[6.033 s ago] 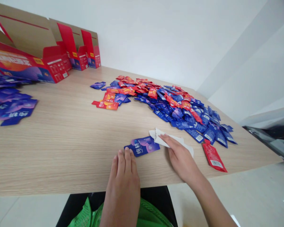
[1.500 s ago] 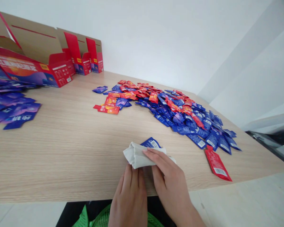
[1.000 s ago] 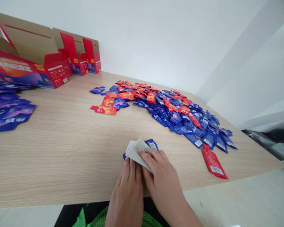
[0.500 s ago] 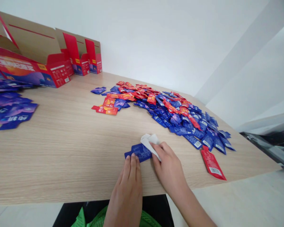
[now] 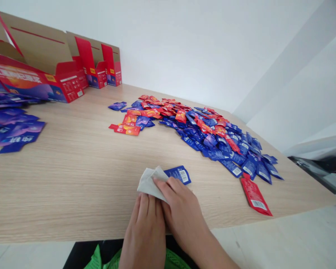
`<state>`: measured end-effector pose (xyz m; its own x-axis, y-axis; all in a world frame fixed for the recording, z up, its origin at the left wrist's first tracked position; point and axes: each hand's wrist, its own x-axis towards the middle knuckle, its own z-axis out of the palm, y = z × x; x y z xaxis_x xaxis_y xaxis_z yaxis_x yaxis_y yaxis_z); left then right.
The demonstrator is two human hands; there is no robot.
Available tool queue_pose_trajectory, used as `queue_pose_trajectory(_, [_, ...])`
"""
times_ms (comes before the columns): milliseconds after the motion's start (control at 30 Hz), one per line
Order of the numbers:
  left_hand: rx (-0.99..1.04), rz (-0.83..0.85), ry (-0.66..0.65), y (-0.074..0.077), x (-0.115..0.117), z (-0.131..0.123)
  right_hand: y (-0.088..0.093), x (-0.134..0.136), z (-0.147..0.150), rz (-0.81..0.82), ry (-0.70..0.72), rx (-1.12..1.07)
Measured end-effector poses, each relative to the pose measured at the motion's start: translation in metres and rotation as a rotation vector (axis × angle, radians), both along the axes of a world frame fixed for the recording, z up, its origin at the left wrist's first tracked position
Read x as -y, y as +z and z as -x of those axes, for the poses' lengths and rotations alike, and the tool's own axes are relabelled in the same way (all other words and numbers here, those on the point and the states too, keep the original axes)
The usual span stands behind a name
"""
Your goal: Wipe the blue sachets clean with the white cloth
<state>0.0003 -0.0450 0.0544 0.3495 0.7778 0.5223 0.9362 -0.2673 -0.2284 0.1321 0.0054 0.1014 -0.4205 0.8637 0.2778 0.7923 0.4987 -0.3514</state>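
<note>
On the worktop (image 5: pixel 72 179), a white cloth (image 5: pixel 148 181) hides half a blue sachet (image 5: pixel 179 174).
Right hand (image 5: pixel 182 213) presses the cloth, grip unclear; left hand (image 5: pixel 147 224) lies flat, open.

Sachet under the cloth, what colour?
The sachet is blue with a white barcode patch, poking out from under the cloth. Head view.

From my end, I see the left hand (image 5: pixel 145 228) lying palm down, fingers (image 5: pixel 147 205) straight and held together, pointing away from the body. The right hand (image 5: pixel 183 213) is angled leftward (its forearm runs off the bottom edge) and touches the left hand along its side. Its fingers (image 5: pixel 164 186) are stretched forward and slightly bent, tips pressing down. Whether the thumb grips beneath, I cannot tell. Both wrists sit low.
</note>
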Motion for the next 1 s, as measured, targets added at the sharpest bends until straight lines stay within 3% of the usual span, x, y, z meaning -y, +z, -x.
queue_pose_trajectory(133, [0.0, -0.034, 0.017, 0.005, -0.002, -0.003, -0.003, -0.01, -0.01, 0.02, -0.105, 0.106])
queue_pose_trajectory(367, [-0.004, -0.019, 0.054, -0.003, -0.001, -0.007, 0.001, -0.019, -0.057, -0.038, -0.302, 0.01])
queue_pose_trajectory(500, [-0.032, -0.019, 0.052, -0.004, -0.002, -0.007, 0.005, -0.01, -0.031, -0.018, -0.138, -0.107])
queue_pose_trajectory(600, [-0.011, -0.037, 0.03, -0.002, -0.003, -0.006, 0.004, -0.006, -0.003, 0.04, 0.008, -0.001])
queue_pose_trajectory(700, [-0.014, -0.028, 0.025, 0.001, -0.004, -0.006, 0.001, -0.009, 0.002, 0.055, -0.047, 0.104])
queue_pose_trajectory(867, [-0.053, 0.006, 0.066, 0.007, -0.003, -0.009, -0.001, -0.025, -0.044, 0.022, -0.253, 0.121])
queue_pose_trajectory(1000, [-0.017, -0.015, 0.089, 0.008, -0.002, -0.012, 0.002, -0.03, -0.069, 0.019, -0.339, 0.08])
